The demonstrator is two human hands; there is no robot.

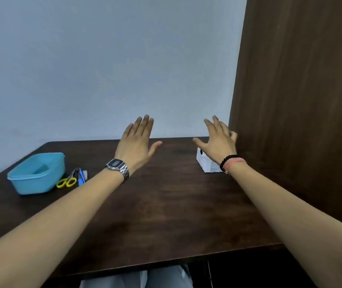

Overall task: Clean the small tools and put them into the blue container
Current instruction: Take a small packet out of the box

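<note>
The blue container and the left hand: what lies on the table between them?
In the head view, yellow scissors and other small tools lie beside the container, then bare table toward the left hand.

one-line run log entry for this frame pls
stage: not started | left hand: open, raised | right hand: open, above white box | small tools: on table beside blue container

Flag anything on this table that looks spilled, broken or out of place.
Nothing stands out. The blue container sits upright, the scissors and other small tools lie beside it, and both hands hold nothing.
</note>
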